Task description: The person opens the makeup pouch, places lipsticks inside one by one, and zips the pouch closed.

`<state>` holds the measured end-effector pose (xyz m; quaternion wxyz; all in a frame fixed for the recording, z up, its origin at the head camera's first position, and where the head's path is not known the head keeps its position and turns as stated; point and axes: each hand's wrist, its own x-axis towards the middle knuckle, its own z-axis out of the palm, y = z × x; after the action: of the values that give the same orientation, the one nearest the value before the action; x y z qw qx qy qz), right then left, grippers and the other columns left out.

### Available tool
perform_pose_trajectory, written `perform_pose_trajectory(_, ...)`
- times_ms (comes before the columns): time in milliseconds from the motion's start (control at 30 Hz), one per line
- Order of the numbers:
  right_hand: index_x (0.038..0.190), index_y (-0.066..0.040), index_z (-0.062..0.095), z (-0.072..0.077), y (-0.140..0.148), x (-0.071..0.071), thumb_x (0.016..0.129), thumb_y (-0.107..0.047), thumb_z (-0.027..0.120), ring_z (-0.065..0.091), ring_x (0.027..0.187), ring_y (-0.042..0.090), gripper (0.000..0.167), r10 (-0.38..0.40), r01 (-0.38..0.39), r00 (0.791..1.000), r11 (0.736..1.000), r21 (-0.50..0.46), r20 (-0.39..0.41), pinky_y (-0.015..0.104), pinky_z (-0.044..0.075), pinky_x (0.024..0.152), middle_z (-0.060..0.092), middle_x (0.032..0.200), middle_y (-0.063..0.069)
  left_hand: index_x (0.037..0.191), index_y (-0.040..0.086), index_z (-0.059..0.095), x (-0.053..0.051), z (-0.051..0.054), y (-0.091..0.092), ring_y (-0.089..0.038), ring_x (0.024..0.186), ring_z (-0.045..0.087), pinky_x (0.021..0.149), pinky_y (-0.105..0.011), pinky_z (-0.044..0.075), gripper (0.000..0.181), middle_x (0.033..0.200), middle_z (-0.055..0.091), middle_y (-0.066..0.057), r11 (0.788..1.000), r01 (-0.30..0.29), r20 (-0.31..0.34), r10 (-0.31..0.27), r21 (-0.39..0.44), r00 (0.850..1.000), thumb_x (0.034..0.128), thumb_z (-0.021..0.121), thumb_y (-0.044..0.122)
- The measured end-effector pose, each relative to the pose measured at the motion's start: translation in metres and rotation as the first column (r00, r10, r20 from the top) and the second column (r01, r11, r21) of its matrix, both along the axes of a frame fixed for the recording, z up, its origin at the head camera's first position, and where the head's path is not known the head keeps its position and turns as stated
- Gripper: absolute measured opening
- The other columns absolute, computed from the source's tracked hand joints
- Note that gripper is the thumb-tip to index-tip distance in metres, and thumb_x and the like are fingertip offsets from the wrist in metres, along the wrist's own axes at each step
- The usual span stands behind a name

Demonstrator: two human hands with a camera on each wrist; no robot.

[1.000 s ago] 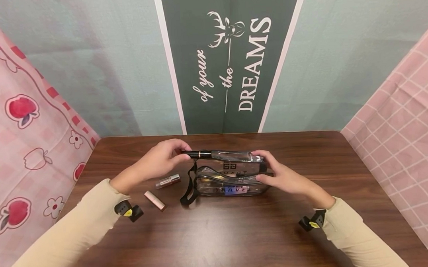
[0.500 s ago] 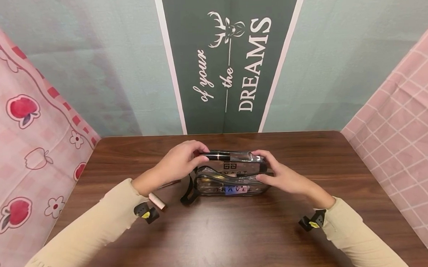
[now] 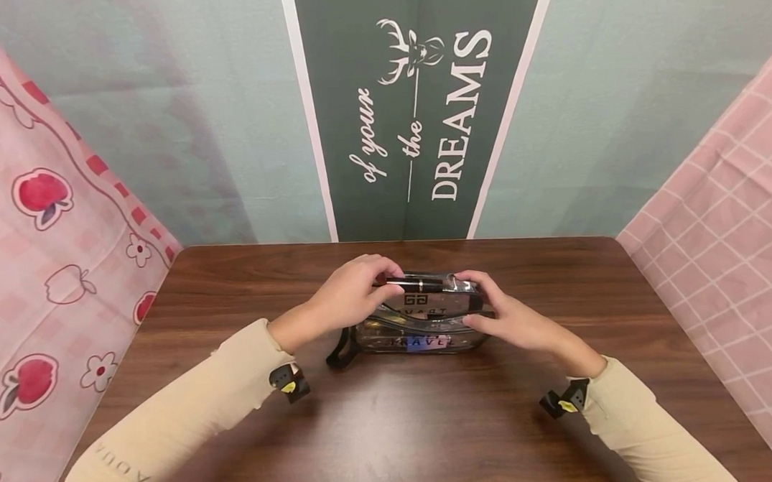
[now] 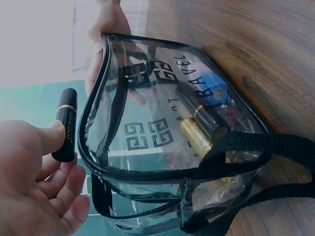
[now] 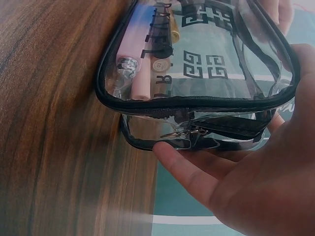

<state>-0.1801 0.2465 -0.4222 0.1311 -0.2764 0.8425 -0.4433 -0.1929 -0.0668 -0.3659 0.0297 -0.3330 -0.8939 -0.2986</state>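
My left hand (image 3: pixel 349 294) pinches a black lipstick tube (image 4: pixel 67 125) with a gold band, between thumb and fingers. In the head view the tube lies over the top of a clear zippered cosmetic bag (image 3: pixel 422 326) with black trim. My right hand (image 3: pixel 522 320) holds the bag's right end, thumb on the near side and fingers on the far side. Through the clear wall in the left wrist view I see a gold tube (image 4: pixel 196 135), a black tube (image 4: pixel 206 115) and a blue item (image 4: pixel 212 91). A pink tube (image 5: pixel 141 81) shows in the right wrist view.
The bag stands on a brown wooden table (image 3: pixel 394 427). Its black strap (image 3: pixel 344 351) hangs off the left end. A printed cloth (image 3: pixel 245 132) is behind the table, with pink cloths (image 3: pixel 734 204) at the sides.
My left hand has moved right with the lipstick tube, from the bag's left end to over its top. Its arm now hides the two tubes on the table. The right hand stays put.
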Motion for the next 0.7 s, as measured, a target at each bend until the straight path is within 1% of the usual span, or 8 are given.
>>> perform_pose_trajectory(233,0.153,-0.018,0.024,0.0004,0.0001,0.0004,0.101,-0.014,0.064,0.049,0.124,0.043,0.066,-0.001,0.001,1.0,1.0,-0.003,-0.002,0.052,0.045,0.096,0.048,0.136,0.026,0.11,0.01,0.07,0.0008,0.0007,0.0033,-0.013,0.091,0.058,0.082,-0.032,0.048,0.017,0.099,0.067,0.002,1.0,0.004,-0.016,-0.004,-0.005,1.0,0.0994,0.069,0.024)
perform_pose_trajectory(433,0.154,-0.019,0.024,0.0003,0.0005,0.0002,0.101,-0.014,0.065,0.049,0.124,0.044,0.067,-0.001,0.001,1.0,1.0,-0.001,0.0,0.051,0.046,0.096,0.048,0.136,0.027,0.111,0.01,0.07,0.0017,0.0006,0.0061,-0.014,0.093,0.06,0.085,-0.033,0.049,0.02,0.102,0.068,0.0,1.0,0.007,-0.018,-0.007,0.003,1.0,0.0985,0.07,0.025)
perform_pose_trajectory(633,0.154,-0.021,0.024,-0.0004,0.0011,0.0001,0.1,-0.016,0.066,0.05,0.123,0.043,0.068,-0.016,0.016,1.0,1.0,0.009,0.002,0.052,0.045,0.096,0.047,0.137,0.025,0.126,0.009,0.069,0.0009,-0.0025,0.0078,-0.017,0.104,0.058,0.091,-0.034,0.048,0.046,0.11,0.066,-0.004,1.0,-0.003,-0.01,0.003,0.02,1.0,0.0911,0.078,0.038)
perform_pose_trajectory(700,0.153,-0.02,0.024,-0.0002,0.001,0.0001,0.1,-0.016,0.066,0.049,0.124,0.043,0.068,-0.015,0.015,1.0,1.0,0.011,-0.001,0.053,0.044,0.096,0.047,0.137,0.025,0.128,0.008,0.068,0.0001,-0.002,0.0077,-0.017,0.105,0.058,0.092,-0.034,0.048,0.05,0.111,0.066,-0.006,0.999,-0.008,-0.013,0.009,0.038,1.0,0.0899,0.079,0.039)
